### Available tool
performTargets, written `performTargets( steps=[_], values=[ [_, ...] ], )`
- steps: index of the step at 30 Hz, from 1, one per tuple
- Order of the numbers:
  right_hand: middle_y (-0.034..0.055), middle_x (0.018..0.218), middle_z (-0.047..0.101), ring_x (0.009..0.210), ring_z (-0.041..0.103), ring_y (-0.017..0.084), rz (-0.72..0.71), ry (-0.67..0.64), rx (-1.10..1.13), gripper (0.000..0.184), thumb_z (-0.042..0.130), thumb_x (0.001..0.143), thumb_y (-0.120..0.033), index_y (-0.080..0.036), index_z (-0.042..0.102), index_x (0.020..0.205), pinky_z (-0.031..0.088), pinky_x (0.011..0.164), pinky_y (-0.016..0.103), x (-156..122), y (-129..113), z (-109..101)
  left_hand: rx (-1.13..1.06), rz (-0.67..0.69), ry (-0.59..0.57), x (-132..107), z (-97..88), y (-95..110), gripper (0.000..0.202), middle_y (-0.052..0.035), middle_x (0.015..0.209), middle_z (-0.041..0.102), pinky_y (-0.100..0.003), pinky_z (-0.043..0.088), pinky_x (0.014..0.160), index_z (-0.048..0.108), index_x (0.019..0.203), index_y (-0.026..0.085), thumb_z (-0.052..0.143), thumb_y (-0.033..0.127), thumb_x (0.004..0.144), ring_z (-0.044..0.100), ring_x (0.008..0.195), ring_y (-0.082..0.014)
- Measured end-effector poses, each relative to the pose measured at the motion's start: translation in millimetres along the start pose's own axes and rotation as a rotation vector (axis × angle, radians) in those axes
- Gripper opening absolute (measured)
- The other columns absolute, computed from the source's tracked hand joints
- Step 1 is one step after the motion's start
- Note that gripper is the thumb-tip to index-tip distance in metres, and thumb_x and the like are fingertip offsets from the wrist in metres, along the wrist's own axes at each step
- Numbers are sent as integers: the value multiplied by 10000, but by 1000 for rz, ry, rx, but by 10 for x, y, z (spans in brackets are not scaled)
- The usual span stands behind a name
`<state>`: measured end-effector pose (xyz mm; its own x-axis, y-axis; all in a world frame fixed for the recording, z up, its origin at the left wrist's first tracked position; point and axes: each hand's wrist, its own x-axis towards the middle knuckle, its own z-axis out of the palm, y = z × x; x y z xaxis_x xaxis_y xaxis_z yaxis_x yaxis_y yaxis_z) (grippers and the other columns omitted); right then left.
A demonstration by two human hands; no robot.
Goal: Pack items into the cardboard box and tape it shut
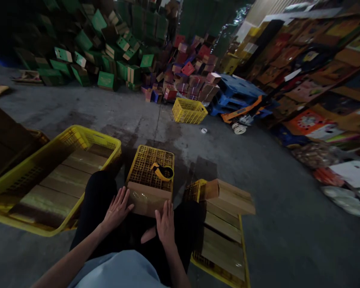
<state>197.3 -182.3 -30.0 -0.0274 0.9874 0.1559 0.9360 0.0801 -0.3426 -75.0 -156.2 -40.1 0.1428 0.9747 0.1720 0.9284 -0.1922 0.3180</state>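
Observation:
A brown cardboard box (149,200) lies crosswise between my knees, at the near end of a yellow plastic crate (145,162) with a grid surface. Clear tape glints on the box. My left hand (117,207) rests flat at the box's left end, fingers stretched out. At its right end, my right hand (165,224) touches the box with straight fingers and the thumb apart. Neither hand is wrapped round it. Beyond the box, a yellow tape dispenser (161,172) with a dark roll lies on the crate.
A large yellow crate (75,130) on the left holds several long boxes. On the right, another yellow crate (243,248) holds boxes, with one box (231,196) on top. Farther off stand a yellow basket (189,112), blue pallets (237,88), an orange pallet jack (243,114) and heaped cartons (106,80).

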Motion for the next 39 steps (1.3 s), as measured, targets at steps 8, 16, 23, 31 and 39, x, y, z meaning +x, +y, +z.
performTargets(
  steps=[8, 16, 23, 31, 39],
  values=[
    [249, 1593, 356, 1512, 281, 371, 44, 14, -72, 808, 254, 1029, -644, -24, 430, 1518, 334, 1171, 566, 289, -110, 125, 38, 23, 95, 236, 189, 237, 679, -240, 1609, 337, -573, 358, 1151, 365, 1559, 90, 425, 491, 1014, 282, 1514, -374],
    [186, 1601, 368, 1500, 328, 336, -126, -57, -44, 664, 356, 1044, -560, -121, 438, 1535, 362, 1168, 545, 350, -493, 243, 80, 220, 45, 255, 310, 596, 619, -171, 1638, 317, -526, 260, 1208, 419, 1550, 138, 498, 272, 951, 250, 1530, -345],
    [197, 1615, 320, 1514, 292, 336, -113, -142, 3, 714, 308, 1055, -555, -48, 367, 1555, 331, 1201, 524, 375, -643, 207, 72, 289, -44, 253, 255, 595, 641, -113, 1642, 332, -514, 200, 1225, 374, 1575, 182, 488, 246, 947, 272, 1523, -303],
    [118, 1630, 334, 1516, 299, 306, -130, -85, -7, 639, 346, 1049, -545, -188, 359, 1579, 326, 1199, 542, 172, -529, 117, 64, 318, -36, 157, 154, 427, 659, -50, 1664, 292, -514, 249, 1204, 329, 1591, 290, 527, 292, 962, 299, 1510, -289],
    [83, 1649, 299, 1523, 278, 327, -122, -158, -38, 658, 393, 1026, -582, -270, 304, 1598, 318, 1186, 586, -105, -508, 31, 114, 344, -26, -129, 114, 425, 738, -71, 1671, 275, -514, 260, 1196, 292, 1602, 306, 602, 311, 932, 255, 1527, -315]
  ],
)
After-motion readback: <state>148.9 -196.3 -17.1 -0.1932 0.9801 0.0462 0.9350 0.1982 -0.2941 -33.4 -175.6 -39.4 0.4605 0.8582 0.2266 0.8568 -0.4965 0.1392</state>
